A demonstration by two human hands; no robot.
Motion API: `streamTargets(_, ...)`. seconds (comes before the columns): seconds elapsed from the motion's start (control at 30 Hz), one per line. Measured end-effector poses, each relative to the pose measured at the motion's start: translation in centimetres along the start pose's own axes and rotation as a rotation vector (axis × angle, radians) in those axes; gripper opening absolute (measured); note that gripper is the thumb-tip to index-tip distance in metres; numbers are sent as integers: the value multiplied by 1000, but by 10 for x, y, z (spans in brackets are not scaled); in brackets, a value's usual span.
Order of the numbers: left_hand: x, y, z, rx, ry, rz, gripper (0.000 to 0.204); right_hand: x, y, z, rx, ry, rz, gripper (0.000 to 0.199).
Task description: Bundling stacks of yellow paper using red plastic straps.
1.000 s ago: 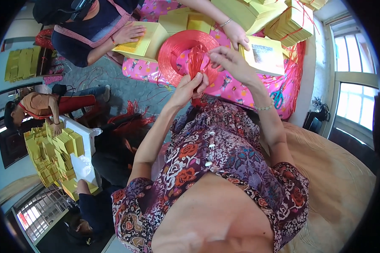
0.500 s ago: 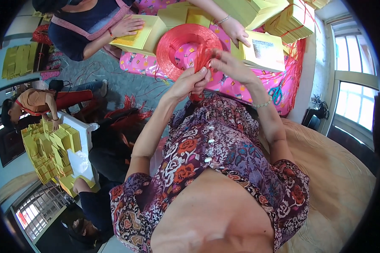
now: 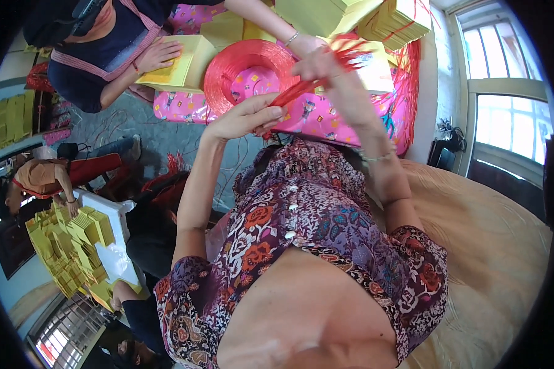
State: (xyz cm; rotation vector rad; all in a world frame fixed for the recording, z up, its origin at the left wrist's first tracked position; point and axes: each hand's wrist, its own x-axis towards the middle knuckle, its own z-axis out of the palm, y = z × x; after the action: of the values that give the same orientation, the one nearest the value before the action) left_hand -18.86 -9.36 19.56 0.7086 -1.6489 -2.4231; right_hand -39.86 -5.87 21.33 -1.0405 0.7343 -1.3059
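A bundle of red plastic string [image 3: 301, 90] stretches between my hands, above the front edge of a pink patterned table cover. My left hand [image 3: 247, 117] is closed round its lower end, thumb on top. Farther up, my right hand [image 3: 326, 69] is smeared by motion, with the bundle passing through its fingers. Beyond that hand the loose strands fan out to the upper right. Behind the bundle lies a big round coil of red plastic string [image 3: 218, 79], with the pink cover showing through its middle.
Across the table a person presses a hand on a yellow paper stack [image 3: 194, 61]; their other arm reaches behind my right hand. Tied yellow stacks [image 3: 395, 24] stand farther back. Blue-handled scissors [image 3: 389, 120] lie at the right. Two people are by a table of yellow paper [image 3: 74, 240] at left.
My right hand has moved up and right along the red string, and the strands now stretch and fan out. My left hand has shifted slightly left, still gripping. The view has shifted somewhat.
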Motion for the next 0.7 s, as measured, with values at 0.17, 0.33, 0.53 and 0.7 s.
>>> streamTargets(0.17,-3,-1,-20,135,-164,-44,21,-16,-66,-74,65,111,-189,27)
streamTargets(0.33,21,-9,-33,169,-264,-36,24,-34,-106,-116,20,199,-170,24)
streamTargets(0.53,57,-33,-42,274,-147,-38,21,-34,-119,-95,-141,218,-104,27)
streamTargets(0.7,12,-19,-73,133,-8,-95,23,-49,-94,-55,-283,87,-64,29)
